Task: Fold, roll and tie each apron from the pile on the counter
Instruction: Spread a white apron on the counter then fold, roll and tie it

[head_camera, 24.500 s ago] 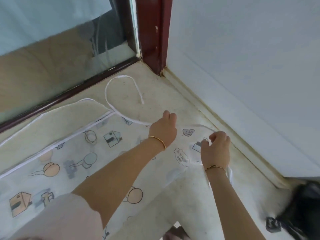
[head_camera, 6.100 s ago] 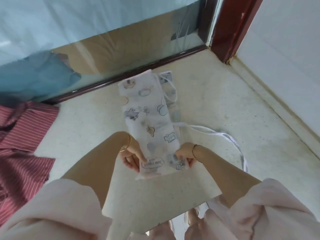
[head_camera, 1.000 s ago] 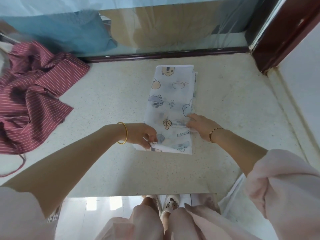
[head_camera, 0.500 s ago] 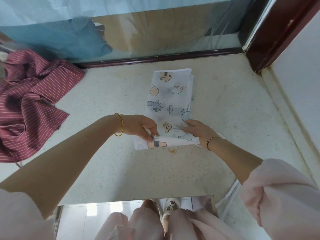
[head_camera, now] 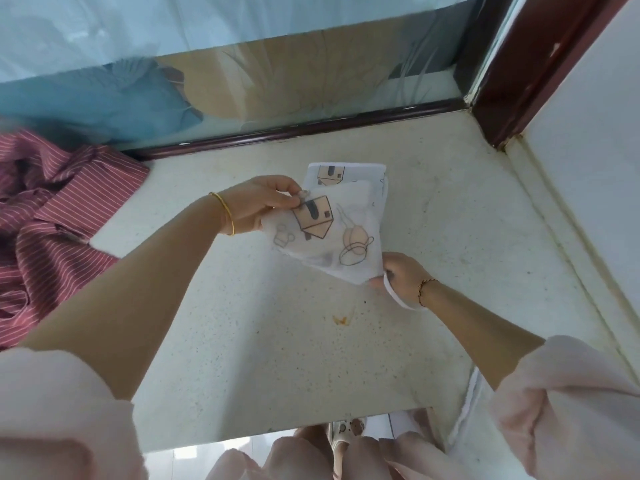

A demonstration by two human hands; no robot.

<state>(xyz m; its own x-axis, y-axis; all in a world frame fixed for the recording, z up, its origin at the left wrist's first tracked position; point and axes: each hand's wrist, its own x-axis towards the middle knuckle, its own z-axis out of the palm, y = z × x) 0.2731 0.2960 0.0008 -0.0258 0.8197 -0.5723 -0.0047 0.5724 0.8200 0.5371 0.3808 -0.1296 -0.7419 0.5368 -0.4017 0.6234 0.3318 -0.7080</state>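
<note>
1. Head cam: a person's left hand (head_camera: 258,209) & right hand (head_camera: 403,273) hold a printed apron (head_camera: 332,233), rolled most of its length, on the counter (head_camera: 263,341) near the glass. Only its far end lies flat.
2. Left fingers curl & pinch the roll's left end. Right fingers clamp the near-right corner plus a white tie strap (head_camera: 398,297).
3. Step, by my read: rolling, nearly done. Next move calls for finishing the roll, then winding the strap round w/o letting it slacken (striped red pile (head_camera: 52,216) lies at left, not yet folded).

Printed apron (head_camera: 332,237) half rolled, roll tilted above its flat end on the counter (head_camera: 263,341); striped apron (head_camera: 52,237) crumpled at left
</note>
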